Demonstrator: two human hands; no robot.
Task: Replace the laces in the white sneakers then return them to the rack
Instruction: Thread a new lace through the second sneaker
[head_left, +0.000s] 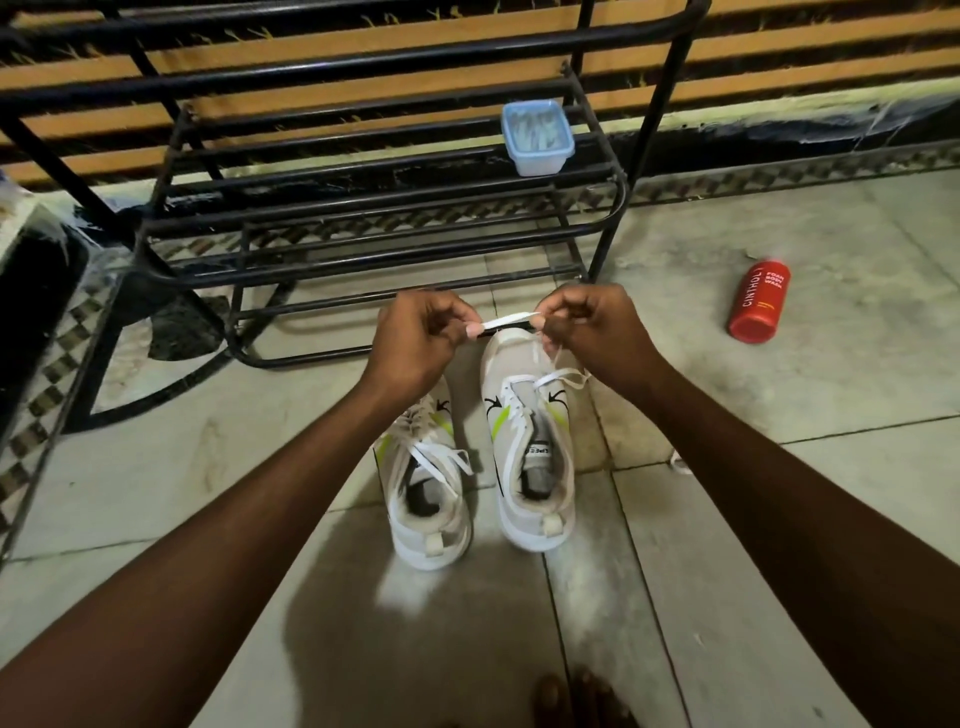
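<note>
- The left hand and right hand meet at the centre of the frame. Each has curled fingers pinching one flat white lace, which is stretched taut between them.
- From the right hand the lace drops in loose loops to the sneaker on the right and crosses its lower eyelets. The upper eyelets are bare, with the grey tongue showing.
- The sneaker on the left stands just beside it. It is laced, and its flat ends lie slack over the opening.
- Both sneakers are white mesh with lime slashes and small black marks. They stand heels toward the bottom of the frame on the floor, which is pale, mottled square tile.
- The rack fills the upper half of the frame. It is black metal tube with rounded corners and barred shelves.
- A translucent rectangular plastic box with a bluish lid sits on the bars at upper centre.
- A red cylindrical bottle with white lettering lies on its side on the tiles at right.
</note>
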